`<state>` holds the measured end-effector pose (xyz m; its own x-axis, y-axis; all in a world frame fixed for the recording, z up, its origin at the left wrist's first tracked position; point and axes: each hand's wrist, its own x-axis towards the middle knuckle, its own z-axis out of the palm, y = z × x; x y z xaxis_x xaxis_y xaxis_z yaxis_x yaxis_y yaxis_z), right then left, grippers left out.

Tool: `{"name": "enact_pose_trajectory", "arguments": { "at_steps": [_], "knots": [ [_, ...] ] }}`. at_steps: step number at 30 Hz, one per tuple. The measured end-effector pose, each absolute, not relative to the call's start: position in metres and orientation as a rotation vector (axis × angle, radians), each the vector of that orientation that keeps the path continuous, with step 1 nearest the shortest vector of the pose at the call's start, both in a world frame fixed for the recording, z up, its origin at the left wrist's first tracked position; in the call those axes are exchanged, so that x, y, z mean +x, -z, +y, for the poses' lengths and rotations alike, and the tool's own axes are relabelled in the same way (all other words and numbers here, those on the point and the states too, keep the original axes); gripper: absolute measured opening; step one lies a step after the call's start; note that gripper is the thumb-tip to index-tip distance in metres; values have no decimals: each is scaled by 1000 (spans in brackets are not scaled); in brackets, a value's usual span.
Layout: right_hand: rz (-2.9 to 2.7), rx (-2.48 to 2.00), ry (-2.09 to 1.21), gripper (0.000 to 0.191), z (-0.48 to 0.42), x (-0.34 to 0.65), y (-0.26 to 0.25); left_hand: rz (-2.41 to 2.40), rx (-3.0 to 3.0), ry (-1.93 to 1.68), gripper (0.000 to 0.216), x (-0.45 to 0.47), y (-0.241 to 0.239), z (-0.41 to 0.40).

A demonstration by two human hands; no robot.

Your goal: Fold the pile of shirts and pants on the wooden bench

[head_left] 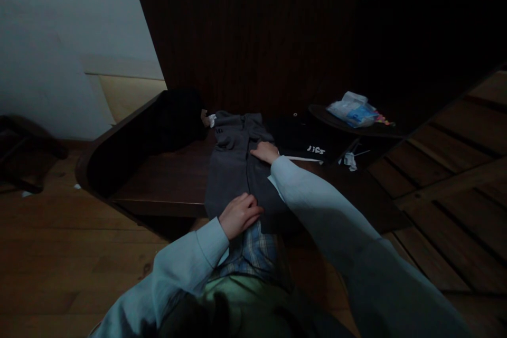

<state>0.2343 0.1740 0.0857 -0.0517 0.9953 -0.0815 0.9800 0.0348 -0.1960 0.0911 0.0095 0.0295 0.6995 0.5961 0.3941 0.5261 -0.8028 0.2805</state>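
Note:
A pair of dark grey trousers (225, 174) lies lengthwise on a dark wooden shelf (166, 182), its lower end hanging over the front edge toward me. A seam or gap runs down the middle, and the far end is wrinkled. My left hand (240, 215) is closed on the cloth near the lower end, fingers curled. Farther up, my right hand (266, 151) is closed with its fingertips at the cloth by the middle line. How much fabric each hand pinches is partly hidden.
Dark folded cloth with white lettering (316, 149) lies right of the trousers. A black bundle (178, 119) sits at the left. A plastic packet (354, 110) rests on a small raised shelf at the right, above crumpled white scraps (350, 161). A tall dark panel (253, 37) stands behind.

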Motion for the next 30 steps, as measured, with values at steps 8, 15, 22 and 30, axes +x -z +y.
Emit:
{"name": "enact_pose_trajectory", "arguments": {
  "at_steps": [8,15,22,30],
  "knots": [
    [-2113,-2052,-294,41,180,233,-90,851,2502,-843,15,85,-26,11],
    [-2074,-1808,-545,46,179,240,-65,937,2775,-578,36,79,-30,4],
    [-1997,-1610,-643,33,165,256,-56,1060,3040,-453,45,79,-10,6],
    [-2222,-1399,-571,23,128,266,-64,989,2972,-572,28,82,-23,-11]
  ]
}}
